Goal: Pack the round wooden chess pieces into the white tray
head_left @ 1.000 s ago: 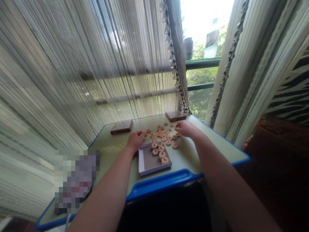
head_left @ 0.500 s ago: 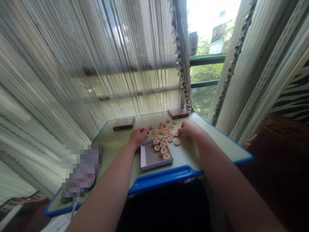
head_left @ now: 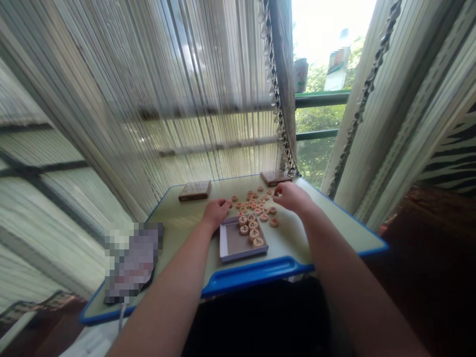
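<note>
Several round wooden pieces with red marks [head_left: 264, 217] lie scattered on the pale green table [head_left: 178, 223]. An open shallow box [head_left: 231, 240] sits near the front edge, with several black-marked pieces [head_left: 254, 234] along its right side. My left hand [head_left: 217, 212] is at the box's back left corner, its fingers pressed together; whether a piece is between them is hidden. At the right of the scattered pieces is my right hand [head_left: 290, 195], fingers curled and fingertips near the outermost pieces. Anything it may hold is too small to make out.
Two flat brown boxes [head_left: 195, 190] [head_left: 275, 177] lie at the table's back left and back right. A blurred-out flat object [head_left: 134, 263] with a cable lies at the front left. A blue tray groove [head_left: 255, 273] runs along the front edge. Curtains hang behind.
The camera view has shifted slightly. My right hand has lifted and moved back from the piece at its fingertips. My left hand stays beside the box's back left corner.
</note>
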A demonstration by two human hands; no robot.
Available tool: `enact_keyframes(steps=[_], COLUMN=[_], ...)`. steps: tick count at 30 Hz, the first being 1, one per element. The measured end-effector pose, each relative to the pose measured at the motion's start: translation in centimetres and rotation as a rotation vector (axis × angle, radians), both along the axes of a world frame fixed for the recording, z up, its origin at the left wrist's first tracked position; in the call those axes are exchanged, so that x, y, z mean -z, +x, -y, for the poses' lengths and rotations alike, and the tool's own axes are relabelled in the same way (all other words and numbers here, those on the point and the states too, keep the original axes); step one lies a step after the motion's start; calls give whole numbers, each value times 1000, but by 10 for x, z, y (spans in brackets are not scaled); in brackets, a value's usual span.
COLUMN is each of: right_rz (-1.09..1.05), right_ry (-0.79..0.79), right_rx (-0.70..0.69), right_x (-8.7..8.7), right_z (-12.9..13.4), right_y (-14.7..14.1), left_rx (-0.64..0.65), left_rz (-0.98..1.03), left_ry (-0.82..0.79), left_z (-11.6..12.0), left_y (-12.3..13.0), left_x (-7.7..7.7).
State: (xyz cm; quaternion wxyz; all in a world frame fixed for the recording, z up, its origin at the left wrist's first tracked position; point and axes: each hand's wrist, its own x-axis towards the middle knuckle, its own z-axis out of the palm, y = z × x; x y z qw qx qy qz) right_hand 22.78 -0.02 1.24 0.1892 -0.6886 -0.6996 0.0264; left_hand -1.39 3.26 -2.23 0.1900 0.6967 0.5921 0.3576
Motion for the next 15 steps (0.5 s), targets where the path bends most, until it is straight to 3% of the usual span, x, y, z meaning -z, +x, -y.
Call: enact_keyframes(steps=[2,5,8,15], right_rz=[-103,-115,-12,126], right_ry=[173,160,112,100], right_rx=[-230,-532,-594,-580], right_x=[-8,-10,-4,4], right_z=[10,23,32,40], right_y=[-13,-35,-51,-62], left_rx=[11,21,25,28], left_rz=[1,-6,5,1], left_ry=[3,10,6,4], left_z=[0,-1,-3,-3], left_y=[0,0,0,1], left_x=[1,2,4,3])
